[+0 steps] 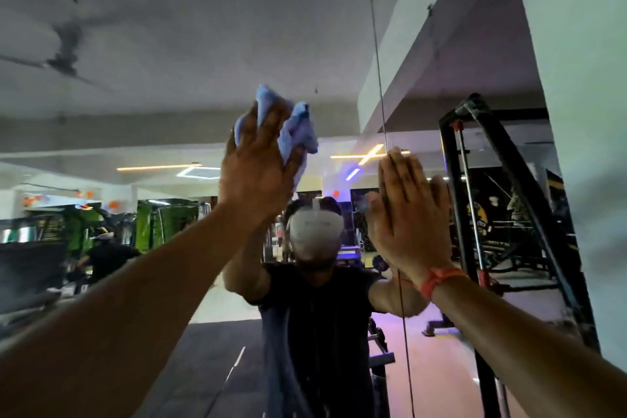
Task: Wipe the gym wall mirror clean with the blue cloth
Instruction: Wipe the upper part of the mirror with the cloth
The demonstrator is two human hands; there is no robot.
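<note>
Head view: the left hand (258,166) is raised against the mirror (152,44), fingers extended and pressing the bunched blue cloth (298,129) to the glass above head height; the cloth shows above and to the right of the fingers. The right hand (407,214) lies flat on the mirror, fingers straight and together, holding nothing, beside a vertical seam (380,78) in the glass. An orange band (437,282) circles the right wrist. The reflection shows the person in a dark shirt and a ceiling fan (64,58). A black rack (502,214) stands at right.
</note>
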